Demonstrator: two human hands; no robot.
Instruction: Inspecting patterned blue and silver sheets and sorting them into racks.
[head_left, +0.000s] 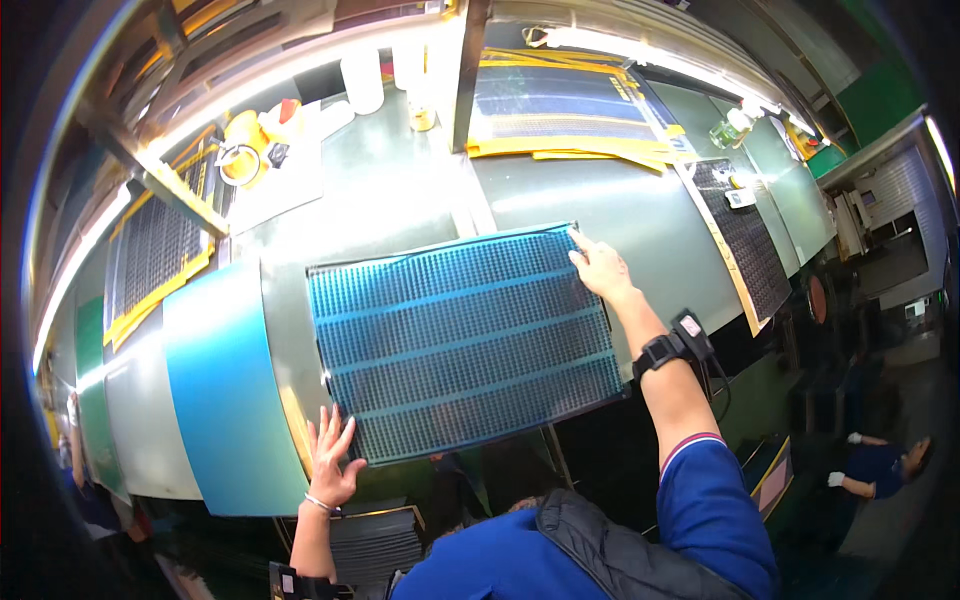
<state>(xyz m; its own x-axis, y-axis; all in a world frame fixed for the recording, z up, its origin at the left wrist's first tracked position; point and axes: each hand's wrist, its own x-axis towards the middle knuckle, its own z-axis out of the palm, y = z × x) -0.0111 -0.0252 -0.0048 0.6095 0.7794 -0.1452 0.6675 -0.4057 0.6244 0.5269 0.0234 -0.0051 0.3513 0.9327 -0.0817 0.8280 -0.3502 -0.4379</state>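
Observation:
A rectangular dark panel point(465, 345) with a fine grid of dots and light blue stripes lies in front of me at a slight slant, at the bench's near side. My left hand point(333, 462) is at its lower left corner, fingers spread, with the thumb near the corner. At the upper right corner is my right hand point(603, 270), its index finger stretched along the edge and other fingers curled at the side. What lies under the panel is hidden.
A smooth blue sheet point(225, 390) lies to the left on the grey bench point(360, 195). Yellow-edged panels point(560, 105) are stacked at the back; another dark panel point(740, 240) lies right. Tape rolls point(240, 163) sit back left. A metal post point(468, 75) rises behind. A co-worker point(875, 468) is far right.

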